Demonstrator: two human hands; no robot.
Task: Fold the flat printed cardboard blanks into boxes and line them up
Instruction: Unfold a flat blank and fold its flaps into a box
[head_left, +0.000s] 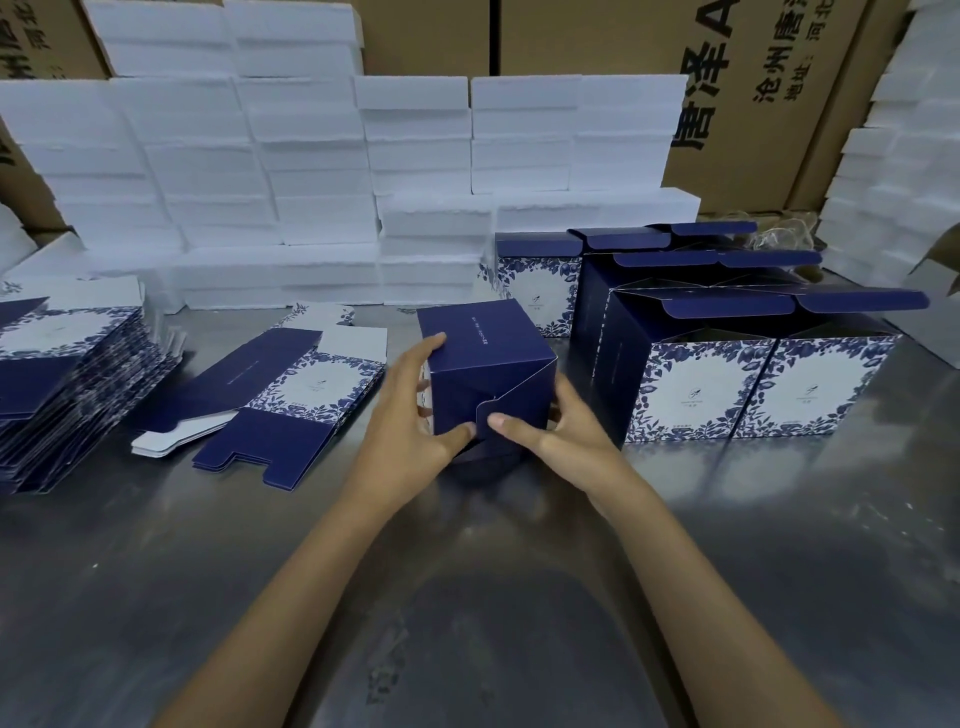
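Both hands, left hand (410, 415) and right hand (556, 431), clamp the box (483, 364) tipped on the table (467, 597) so thumbs can press its bottom flaps locked.

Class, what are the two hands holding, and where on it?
Both hands, left and right, grip the half-folded blue box, thumbs pressing its near flaps.

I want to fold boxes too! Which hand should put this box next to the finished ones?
Probably the right hand: it already grips the box on the side facing the finished boxes, which stand to the right. The left hand is farther.
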